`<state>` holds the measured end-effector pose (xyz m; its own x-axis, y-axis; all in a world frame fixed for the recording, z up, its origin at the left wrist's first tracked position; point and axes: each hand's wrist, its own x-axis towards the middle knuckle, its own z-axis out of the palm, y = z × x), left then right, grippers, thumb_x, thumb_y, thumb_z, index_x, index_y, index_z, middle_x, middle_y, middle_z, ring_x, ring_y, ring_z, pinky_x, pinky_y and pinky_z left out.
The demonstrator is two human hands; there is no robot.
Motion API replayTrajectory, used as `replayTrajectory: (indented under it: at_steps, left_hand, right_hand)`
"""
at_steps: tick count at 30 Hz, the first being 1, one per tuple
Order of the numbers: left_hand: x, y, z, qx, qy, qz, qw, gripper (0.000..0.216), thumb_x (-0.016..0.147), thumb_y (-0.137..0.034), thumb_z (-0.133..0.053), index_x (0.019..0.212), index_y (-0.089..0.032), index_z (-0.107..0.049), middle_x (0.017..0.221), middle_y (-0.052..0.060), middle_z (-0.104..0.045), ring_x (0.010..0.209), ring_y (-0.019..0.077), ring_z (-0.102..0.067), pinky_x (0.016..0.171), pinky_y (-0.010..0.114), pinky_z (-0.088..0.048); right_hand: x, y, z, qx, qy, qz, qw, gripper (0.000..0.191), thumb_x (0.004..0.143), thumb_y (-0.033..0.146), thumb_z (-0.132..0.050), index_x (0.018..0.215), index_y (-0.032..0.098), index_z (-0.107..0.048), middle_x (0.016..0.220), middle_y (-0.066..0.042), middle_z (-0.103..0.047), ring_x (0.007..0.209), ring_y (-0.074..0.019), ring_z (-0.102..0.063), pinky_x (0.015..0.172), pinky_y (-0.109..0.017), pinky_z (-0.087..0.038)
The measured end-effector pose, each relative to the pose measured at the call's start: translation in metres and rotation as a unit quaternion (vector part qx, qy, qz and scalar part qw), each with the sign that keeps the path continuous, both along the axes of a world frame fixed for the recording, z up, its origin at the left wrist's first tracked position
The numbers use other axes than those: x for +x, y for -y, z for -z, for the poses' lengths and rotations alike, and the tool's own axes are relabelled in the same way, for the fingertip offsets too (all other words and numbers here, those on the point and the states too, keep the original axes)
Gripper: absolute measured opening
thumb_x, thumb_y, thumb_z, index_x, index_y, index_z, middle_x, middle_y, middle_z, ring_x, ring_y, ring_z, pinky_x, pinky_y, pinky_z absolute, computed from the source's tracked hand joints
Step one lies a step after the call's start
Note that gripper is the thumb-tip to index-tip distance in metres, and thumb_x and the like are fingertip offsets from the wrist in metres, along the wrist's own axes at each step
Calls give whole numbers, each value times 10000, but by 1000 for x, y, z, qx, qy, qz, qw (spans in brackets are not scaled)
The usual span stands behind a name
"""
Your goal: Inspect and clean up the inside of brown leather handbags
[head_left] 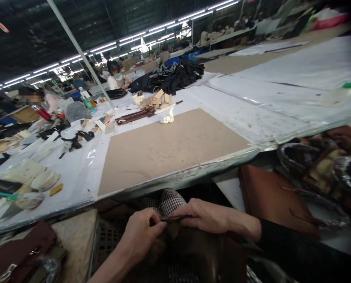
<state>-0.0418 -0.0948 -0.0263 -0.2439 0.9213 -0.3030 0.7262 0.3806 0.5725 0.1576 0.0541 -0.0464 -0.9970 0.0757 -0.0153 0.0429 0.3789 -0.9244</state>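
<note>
Down at the near edge, below the worktop [75,173], both your hands are closed on the top edge of a dark brown leather bag [193,251] sitting in your lap. Your left hand [141,232] has its fingers curled in, pinching a thin dark strip [171,217] at the bag's rim. Your right hand [205,216] lies just beside it, fingers folded over the same strip, thumb tucked toward the left one. The two sets of fingertips nearly touch. Checked fabric [171,200] shows just beyond your knuckles.

Farther out, a large tan board [169,149] lies flat on the white worktop, bare on top. Beyond its far left corner sits a bundle of brown straps [134,116], and a crumpled white cloth [168,117] lies near the far edge. To your right, a tan leather bag [270,196] lies below the worktop edge, with a heap of plastic-wrapped bags [326,165] farther right. On the far left, black scraps [75,140] lie scattered on the worktop. A pile of black material [175,78] sits far back, with other people at work beyond it.
</note>
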Motion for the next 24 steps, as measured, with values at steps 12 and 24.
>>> replayTrajectory:
  at_steps: [12,24]
  left_hand:
    - [-6,-6,10,66,23,82,994,133,853,-211,-664,879,-211,-534,738,-53,-614,667,137,-548,618,241,-330]
    - [-27,11,12,-12,132,69,989,163,876,-294,-672,972,-230,-786,811,-31,-727,777,170,-625,701,238,-390]
  right_hand:
    - [2,-9,3,-52,50,9,997,291,934,319,-622,1164,184,-737,922,-6,-718,800,-177,-629,684,-226,-459]
    - [-40,-6,30,-41,21,-5,999,228,911,321,-641,975,155,-782,772,9,-675,698,-147,-560,662,-227,-422]
